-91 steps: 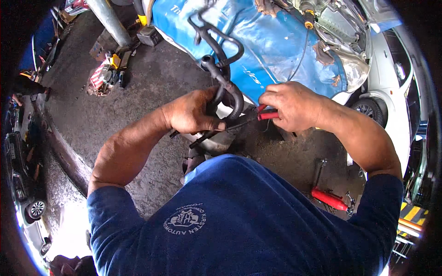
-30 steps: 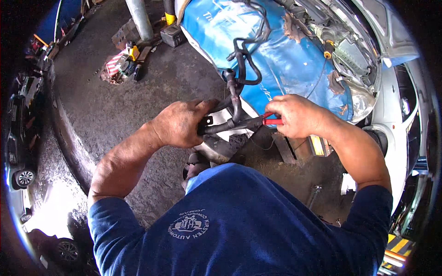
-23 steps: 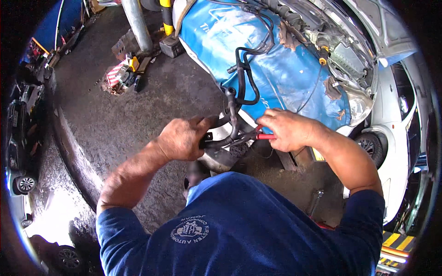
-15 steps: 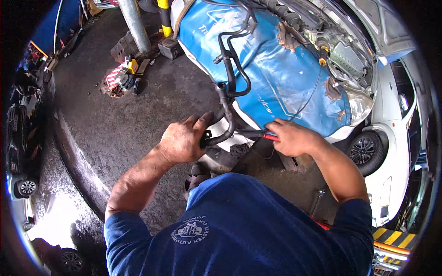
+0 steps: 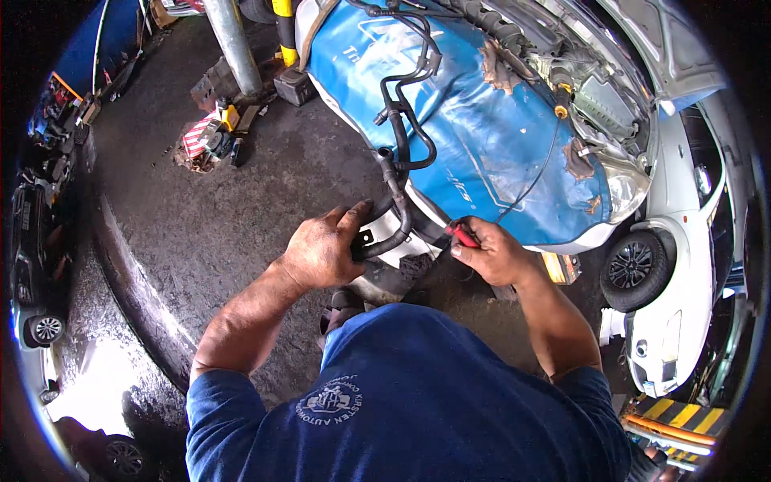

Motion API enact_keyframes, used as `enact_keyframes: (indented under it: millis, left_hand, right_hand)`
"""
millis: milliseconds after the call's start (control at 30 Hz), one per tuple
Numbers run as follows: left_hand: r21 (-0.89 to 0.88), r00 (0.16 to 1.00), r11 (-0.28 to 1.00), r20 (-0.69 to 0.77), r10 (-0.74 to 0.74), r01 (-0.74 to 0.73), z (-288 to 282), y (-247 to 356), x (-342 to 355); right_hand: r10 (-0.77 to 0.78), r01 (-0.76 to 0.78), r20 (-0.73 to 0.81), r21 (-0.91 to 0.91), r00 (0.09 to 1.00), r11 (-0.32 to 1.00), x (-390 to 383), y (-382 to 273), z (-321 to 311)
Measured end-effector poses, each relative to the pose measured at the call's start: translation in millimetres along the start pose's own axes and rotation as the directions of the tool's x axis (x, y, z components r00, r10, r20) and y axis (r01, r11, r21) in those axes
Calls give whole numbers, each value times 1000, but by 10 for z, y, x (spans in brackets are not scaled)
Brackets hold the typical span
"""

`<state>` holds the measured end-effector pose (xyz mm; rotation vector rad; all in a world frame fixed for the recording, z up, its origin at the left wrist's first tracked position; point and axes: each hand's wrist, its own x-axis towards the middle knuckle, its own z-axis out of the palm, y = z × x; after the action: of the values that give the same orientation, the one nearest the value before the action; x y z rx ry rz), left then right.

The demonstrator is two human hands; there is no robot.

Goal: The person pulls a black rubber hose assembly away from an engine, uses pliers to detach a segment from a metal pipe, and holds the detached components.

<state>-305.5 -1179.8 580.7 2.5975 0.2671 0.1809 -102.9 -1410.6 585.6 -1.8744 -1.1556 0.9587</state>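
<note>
My left hand [image 5: 321,251] is closed on a black hose assembly [image 5: 403,210] with several bends and branches, part of it lying across a blue fender cover [image 5: 518,161]. A small dark bracket [image 5: 366,237] shows beside my fingers. My right hand [image 5: 496,257] is wrapped round red-handled pliers [image 5: 464,236], just right of the lower hose. The plier jaws are dark and hard to make out against the hose and background beneath.
A white car with an open engine bay [image 5: 602,104] stands ahead and right, its wheel [image 5: 634,269] beside my right arm. A steel post [image 5: 237,56], black case [image 5: 295,86] and small tools [image 5: 229,118] are upper left. Dark vehicles [image 5: 32,257] line the left edge.
My right hand has shifted left and down and rotated, turning the red handles from sideways to slanting toward me. My left hand sits lower in the picture, still gripping the hose.
</note>
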Motion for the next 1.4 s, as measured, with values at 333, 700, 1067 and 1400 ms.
enact_keyframes:
  millis: [333, 700, 1067, 1400]
  left_hand:
    - [-19, 1000, 1000, 8, -21, 21, 88, 88, -33]
    - [-329, 979, 922, -107, 176, -202, 193, -44, 13]
    - [-682, 966, 686, 141, -217, 254, 288, -146, 29]
    - [-558, 963, 790, 67, -261, 253, 212, -119, 28]
  right_hand:
    - [28, 2, -89, 321, 996, 947, 172, -170, 210]
    - [6, 136, -275, 492, 961, 860, 489, -330, 409]
    - [5, -9, -263, -13, 965, 1000, 177, -117, 79]
    - [30, -53, -112, -208, 993, 977, -46, 34, 274]
